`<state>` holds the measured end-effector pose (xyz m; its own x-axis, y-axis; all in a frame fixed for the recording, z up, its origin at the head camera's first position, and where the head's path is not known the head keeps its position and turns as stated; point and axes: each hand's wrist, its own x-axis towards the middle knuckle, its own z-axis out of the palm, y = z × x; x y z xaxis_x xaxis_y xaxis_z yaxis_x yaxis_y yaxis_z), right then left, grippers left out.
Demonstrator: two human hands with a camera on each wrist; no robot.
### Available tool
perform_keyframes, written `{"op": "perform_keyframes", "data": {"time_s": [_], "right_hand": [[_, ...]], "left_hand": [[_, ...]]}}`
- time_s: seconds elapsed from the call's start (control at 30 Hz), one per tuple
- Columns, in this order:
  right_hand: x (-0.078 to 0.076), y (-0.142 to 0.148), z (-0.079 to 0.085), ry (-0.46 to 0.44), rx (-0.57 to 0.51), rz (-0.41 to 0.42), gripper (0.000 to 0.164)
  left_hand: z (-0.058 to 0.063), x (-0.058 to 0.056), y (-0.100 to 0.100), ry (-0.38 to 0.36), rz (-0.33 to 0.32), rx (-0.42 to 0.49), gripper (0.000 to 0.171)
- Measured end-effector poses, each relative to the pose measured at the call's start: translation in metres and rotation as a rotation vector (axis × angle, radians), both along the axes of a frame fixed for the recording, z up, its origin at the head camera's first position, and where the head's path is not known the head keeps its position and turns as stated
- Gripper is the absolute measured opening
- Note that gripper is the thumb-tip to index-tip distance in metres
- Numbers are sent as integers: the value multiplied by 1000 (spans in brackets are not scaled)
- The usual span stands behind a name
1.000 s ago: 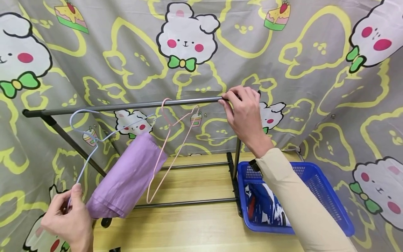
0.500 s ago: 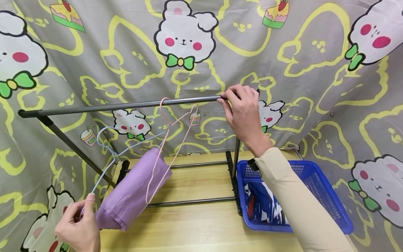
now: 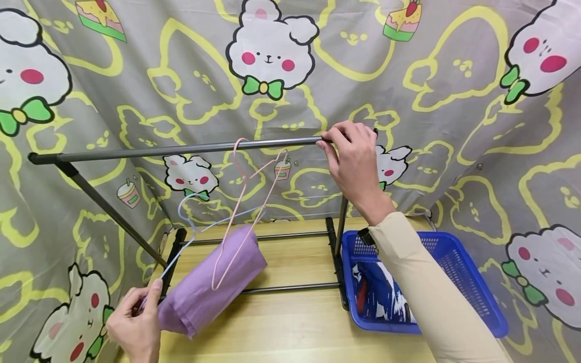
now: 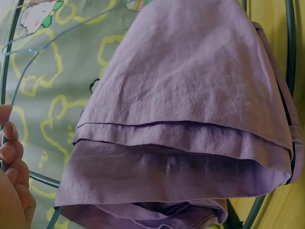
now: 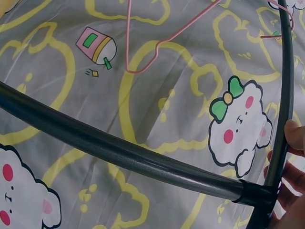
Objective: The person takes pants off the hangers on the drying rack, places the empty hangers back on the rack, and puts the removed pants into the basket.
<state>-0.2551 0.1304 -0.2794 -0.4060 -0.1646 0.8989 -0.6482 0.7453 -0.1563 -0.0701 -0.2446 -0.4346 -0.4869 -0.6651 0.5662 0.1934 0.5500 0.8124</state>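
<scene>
My left hand (image 3: 138, 317) pinches one lower corner of a light blue clothes hanger (image 3: 195, 229). Folded purple trousers (image 3: 215, 282) hang over the hanger's bottom bar, below the rail and apart from it. The left wrist view shows the hems of the trousers (image 4: 181, 138) up close, beside the fingers. With my right hand (image 3: 354, 161) I grip the grey top rail (image 3: 190, 149) of a clothes rack near its right end. A pink hanger (image 3: 238, 201) hangs bare from the middle of that rail, partly in front of the trousers.
A blue plastic basket (image 3: 481, 297) stands right of the rack, with a blue, white and red patterned cloth (image 3: 381, 292) inside, partly behind my right forearm. Lower rack bars (image 3: 295, 288) cross above the wooden surface (image 3: 281, 327). Patterned grey curtain (image 3: 354, 65) surrounds the back and sides.
My left hand has moved right and slightly down, carrying the blue hanger and trousers away from the rail and behind the pink hanger. My right hand has stayed on the rail.
</scene>
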Motion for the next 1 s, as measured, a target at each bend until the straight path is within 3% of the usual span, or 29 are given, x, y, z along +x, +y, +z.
{"op": "perform_keyframes", "data": {"time_s": [0.2,0.3,0.5,1.0], "right_hand": [[-1,-1,0,-7,-9,2,19],[-1,0,-1,-9,-16,-1,19],[0,-1,0,-11,-17,1,18],[2,-1,0,-12,-16,4,18]], "left_hand": [[-30,-5,-8,-30,-54,-17,19],[-37,-5,-7,-53,-87,-21,19],[-41,-1,0,-84,-133,-25,26],[-49,3,15,-52,-295,2,26]]}}
